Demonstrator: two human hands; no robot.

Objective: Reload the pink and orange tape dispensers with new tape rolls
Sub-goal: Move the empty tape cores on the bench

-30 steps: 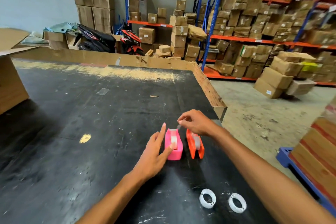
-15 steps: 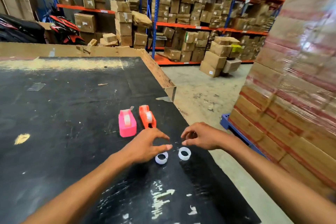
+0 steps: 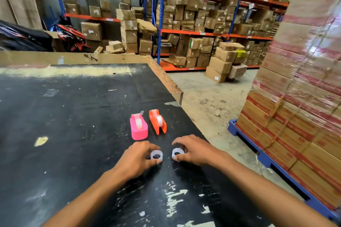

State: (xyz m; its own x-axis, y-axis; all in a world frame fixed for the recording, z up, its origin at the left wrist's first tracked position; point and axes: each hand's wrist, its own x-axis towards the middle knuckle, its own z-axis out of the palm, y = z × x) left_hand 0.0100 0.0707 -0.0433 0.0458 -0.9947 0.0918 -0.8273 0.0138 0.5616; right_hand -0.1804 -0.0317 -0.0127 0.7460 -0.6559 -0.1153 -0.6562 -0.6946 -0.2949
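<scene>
The table [image 3: 73,116] is a flat black board, scuffed and flecked with white scratches, with a raw wooden lip along its far and right edges. On it stand two small moulded plastic tape dispensers side by side: the pink dispenser [image 3: 138,127] on the left, rounded and solid-sided, and the orange dispenser [image 3: 158,122] just to its right, thinner-walled with an open slot at its near end; each carries a translucent roll in its cradle. Nearer, the left hand [image 3: 137,157] has its fingers [image 3: 159,161] closed around a small white ring-shaped tape roll [image 3: 156,155] lying on the table, and the right hand [image 3: 193,150] pinches a second white roll [image 3: 178,153] the same way, thumb on the near side. The two rolls sit close together but apart. Half a second ago both hands were only arriving over the rolls with fingers spread; now each has gripped its ring. Shrink-wrapped cartons [image 3: 302,97] rise at right on a blue pallet [image 3: 258,155].
</scene>
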